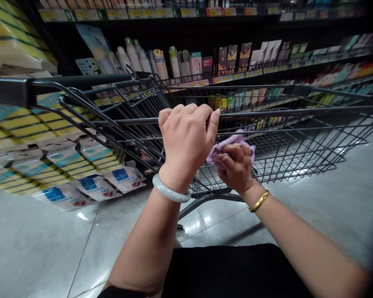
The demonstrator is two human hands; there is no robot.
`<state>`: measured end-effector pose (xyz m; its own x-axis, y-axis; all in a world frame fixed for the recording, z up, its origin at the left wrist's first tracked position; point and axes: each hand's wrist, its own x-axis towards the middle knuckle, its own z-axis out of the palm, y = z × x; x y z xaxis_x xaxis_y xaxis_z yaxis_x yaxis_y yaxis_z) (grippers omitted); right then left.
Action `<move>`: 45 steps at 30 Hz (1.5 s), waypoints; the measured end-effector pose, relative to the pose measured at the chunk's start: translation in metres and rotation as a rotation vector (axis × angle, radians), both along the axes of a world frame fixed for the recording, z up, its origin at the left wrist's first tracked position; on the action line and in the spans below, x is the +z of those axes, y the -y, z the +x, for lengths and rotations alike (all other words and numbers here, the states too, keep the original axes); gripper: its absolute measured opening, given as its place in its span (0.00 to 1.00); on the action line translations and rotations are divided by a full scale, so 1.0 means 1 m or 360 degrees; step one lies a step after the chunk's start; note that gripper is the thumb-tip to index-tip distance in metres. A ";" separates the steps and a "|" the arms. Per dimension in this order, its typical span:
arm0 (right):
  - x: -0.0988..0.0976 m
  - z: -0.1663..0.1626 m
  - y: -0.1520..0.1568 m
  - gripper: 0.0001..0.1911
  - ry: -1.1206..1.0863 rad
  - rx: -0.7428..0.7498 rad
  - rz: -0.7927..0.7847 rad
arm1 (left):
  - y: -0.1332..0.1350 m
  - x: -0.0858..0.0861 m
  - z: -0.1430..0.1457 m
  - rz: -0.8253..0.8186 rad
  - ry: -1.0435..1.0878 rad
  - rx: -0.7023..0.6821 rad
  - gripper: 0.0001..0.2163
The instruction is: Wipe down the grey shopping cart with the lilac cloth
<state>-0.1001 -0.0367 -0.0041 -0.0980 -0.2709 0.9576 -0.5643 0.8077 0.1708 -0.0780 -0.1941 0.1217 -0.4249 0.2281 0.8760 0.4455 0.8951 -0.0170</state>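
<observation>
A dark wire shopping cart stands sideways in front of me, its handle at the left. My left hand, with a pale bangle at the wrist, is closed round the top rim of the cart's near side. Lower and to the right, my right hand bunches a purple cloth against the wire mesh of the near side. A gold bracelet circles that wrist. The fingertips of my left hand are hidden behind the rim.
Beyond the cart runs a long shelf with bottles, boxes and price tags. Bagged goods in white packs hang or stack at the left, beside yellow striped packs. Shiny floor tiles lie below.
</observation>
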 end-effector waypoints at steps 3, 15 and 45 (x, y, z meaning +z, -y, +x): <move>-0.008 0.002 0.002 0.05 0.0132 0.0031 0.0011 | 0.003 -0.001 -0.004 0.0032 -0.0004 -0.0070 0.19; -0.033 0.014 0.038 0.07 -0.0003 0.0074 0.0416 | 0.010 -0.004 -0.008 0.0073 0.0070 -0.0061 0.18; -0.040 0.012 0.046 0.07 0.0154 0.0082 0.0486 | 0.030 -0.013 -0.016 0.0081 0.0003 -0.0177 0.17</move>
